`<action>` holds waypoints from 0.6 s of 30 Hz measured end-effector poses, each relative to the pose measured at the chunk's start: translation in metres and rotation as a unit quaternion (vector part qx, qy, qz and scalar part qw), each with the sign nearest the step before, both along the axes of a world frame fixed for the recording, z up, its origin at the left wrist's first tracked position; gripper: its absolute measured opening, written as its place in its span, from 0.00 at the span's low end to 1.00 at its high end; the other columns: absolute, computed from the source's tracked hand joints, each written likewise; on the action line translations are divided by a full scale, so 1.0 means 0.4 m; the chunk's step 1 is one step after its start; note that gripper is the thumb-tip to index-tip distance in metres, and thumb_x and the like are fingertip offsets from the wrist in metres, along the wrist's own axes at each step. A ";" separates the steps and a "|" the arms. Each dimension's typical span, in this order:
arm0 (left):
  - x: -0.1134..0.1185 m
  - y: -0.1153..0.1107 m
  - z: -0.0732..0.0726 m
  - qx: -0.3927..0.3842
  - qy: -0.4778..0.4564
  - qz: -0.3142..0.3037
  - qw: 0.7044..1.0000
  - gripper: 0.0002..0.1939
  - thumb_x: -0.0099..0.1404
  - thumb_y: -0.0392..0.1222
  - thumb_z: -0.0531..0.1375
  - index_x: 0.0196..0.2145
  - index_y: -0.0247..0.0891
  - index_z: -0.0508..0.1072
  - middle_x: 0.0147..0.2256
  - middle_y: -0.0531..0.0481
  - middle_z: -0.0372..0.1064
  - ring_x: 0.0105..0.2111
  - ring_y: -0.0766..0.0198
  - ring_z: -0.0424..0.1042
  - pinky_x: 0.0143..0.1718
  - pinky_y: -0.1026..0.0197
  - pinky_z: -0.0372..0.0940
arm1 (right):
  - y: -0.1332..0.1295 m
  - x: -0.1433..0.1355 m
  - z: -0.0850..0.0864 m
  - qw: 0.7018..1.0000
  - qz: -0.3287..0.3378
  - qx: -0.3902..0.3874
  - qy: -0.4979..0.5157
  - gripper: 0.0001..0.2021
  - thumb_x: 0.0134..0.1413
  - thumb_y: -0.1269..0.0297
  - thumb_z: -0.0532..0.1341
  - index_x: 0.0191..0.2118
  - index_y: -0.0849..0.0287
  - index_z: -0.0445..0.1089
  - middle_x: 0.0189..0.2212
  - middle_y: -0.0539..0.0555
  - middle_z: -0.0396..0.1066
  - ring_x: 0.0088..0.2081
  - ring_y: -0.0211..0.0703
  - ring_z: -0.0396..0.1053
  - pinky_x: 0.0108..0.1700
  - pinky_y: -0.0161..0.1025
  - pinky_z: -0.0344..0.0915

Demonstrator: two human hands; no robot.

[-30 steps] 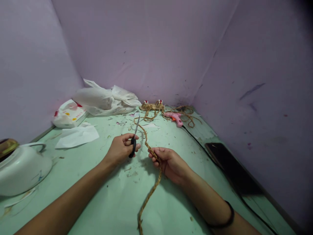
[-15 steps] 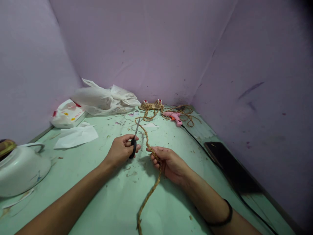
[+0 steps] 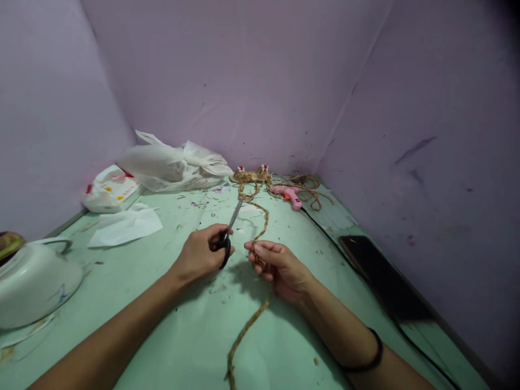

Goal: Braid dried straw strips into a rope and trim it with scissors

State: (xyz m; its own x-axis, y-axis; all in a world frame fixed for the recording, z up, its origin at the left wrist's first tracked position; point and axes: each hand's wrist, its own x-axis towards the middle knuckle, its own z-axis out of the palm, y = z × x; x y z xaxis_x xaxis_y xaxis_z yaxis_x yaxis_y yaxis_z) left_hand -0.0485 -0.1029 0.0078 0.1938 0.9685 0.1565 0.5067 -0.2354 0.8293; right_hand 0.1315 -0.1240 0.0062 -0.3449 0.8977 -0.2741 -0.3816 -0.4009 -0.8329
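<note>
My left hand is closed around the black handles of a pair of scissors, whose blades point away from me and look closed together. A braided brown rope passes through my right hand, which pinches it between thumb and fingers. From there one stretch bends back toward the coils at the far end, and the other runs down to the near edge of the view. The scissor tips lie to the left of the rope's far stretch, near the coils.
A pink glue gun with a black cord lies beside coiled rope at the back. A dark phone-like slab lies right. Leftward are a white plastic bag, a tissue pack, white paper and a white bowl.
The rope's far stretch has swung right, away from the scissors. The scissors have tilted so that their tips point further right. Both hands have stayed nearly in place.
</note>
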 end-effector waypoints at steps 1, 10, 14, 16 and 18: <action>-0.005 -0.002 -0.001 0.045 0.052 -0.007 0.998 0.16 0.50 0.42 0.56 0.38 0.36 0.69 0.23 0.53 0.67 0.22 0.68 0.64 0.25 0.66 0.58 | 0.002 0.000 0.002 0.999 -0.028 0.004 -0.028 0.13 0.35 0.63 0.67 0.30 0.65 0.71 0.21 0.49 0.66 0.17 0.26 0.58 0.14 0.25 0.44; -0.027 -0.008 -0.004 0.269 0.385 -0.084 0.879 0.24 0.51 0.38 0.53 0.48 0.40 0.66 0.31 0.48 0.70 0.30 0.58 0.68 0.31 0.58 0.59 | 0.012 0.002 0.007 0.986 -0.140 0.005 -0.087 0.16 0.26 0.66 0.68 0.28 0.65 0.70 0.17 0.49 0.67 0.15 0.26 0.56 0.14 0.26 0.43; -0.034 0.001 -0.005 0.279 0.421 -0.064 0.861 0.25 0.52 0.38 0.52 0.49 0.40 0.65 0.31 0.48 0.70 0.30 0.57 0.69 0.30 0.58 0.59 | 0.008 -0.001 0.004 0.986 -0.134 0.035 -0.093 0.16 0.29 0.65 0.67 0.30 0.65 0.71 0.18 0.48 0.67 0.15 0.26 0.54 0.14 0.27 0.43; -0.038 0.004 -0.006 0.284 0.430 -0.058 0.855 0.25 0.52 0.37 0.52 0.50 0.40 0.64 0.31 0.48 0.70 0.29 0.57 0.69 0.29 0.58 0.59 | 0.006 -0.002 0.003 0.984 -0.139 0.041 -0.102 0.16 0.29 0.65 0.67 0.31 0.65 0.72 0.18 0.48 0.67 0.15 0.26 0.54 0.14 0.27 0.43; -0.041 0.005 -0.007 0.285 0.433 -0.057 0.853 0.26 0.52 0.37 0.51 0.50 0.41 0.64 0.31 0.49 0.70 0.28 0.58 0.69 0.29 0.58 0.58 | 0.005 -0.003 0.003 0.981 -0.151 0.045 -0.117 0.16 0.29 0.65 0.67 0.32 0.64 0.72 0.17 0.47 0.66 0.15 0.27 0.55 0.15 0.27 0.44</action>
State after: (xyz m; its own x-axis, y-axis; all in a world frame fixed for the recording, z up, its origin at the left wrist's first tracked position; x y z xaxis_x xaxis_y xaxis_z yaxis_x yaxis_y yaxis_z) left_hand -0.0648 -0.1009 0.0049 0.5629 0.7503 0.3467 0.8187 -0.5636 -0.1097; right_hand 0.1304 -0.1219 0.0074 0.0030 0.9734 -0.2290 -0.2653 -0.2201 -0.9387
